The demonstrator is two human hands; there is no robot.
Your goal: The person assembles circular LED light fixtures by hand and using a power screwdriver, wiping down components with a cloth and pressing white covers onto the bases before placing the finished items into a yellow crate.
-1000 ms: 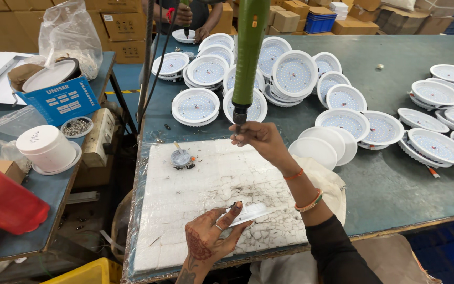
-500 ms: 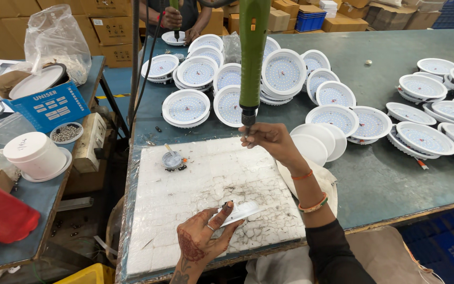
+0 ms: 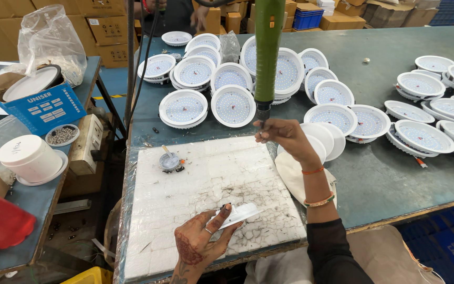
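A: Hands first. What is held?

B: Left hand (image 3: 202,243) is closed on a small white round lamp housing (image 3: 239,213), gripped at its edge, just above the near part of the white foam board (image 3: 185,200). Right hand (image 3: 285,134) is pinched shut at the tip of the hanging green screwdriver (image 3: 268,50), over the board's far right corner.

A: Surroundings?

B: Small screw cup (image 3: 169,162) is seen on the board's far left. Many white round LED lamps (image 3: 233,105) are spread on the green worktop (image 3: 395,173) beyond. Blue box (image 3: 40,110) and white tub (image 3: 29,158) are noted on the side table.
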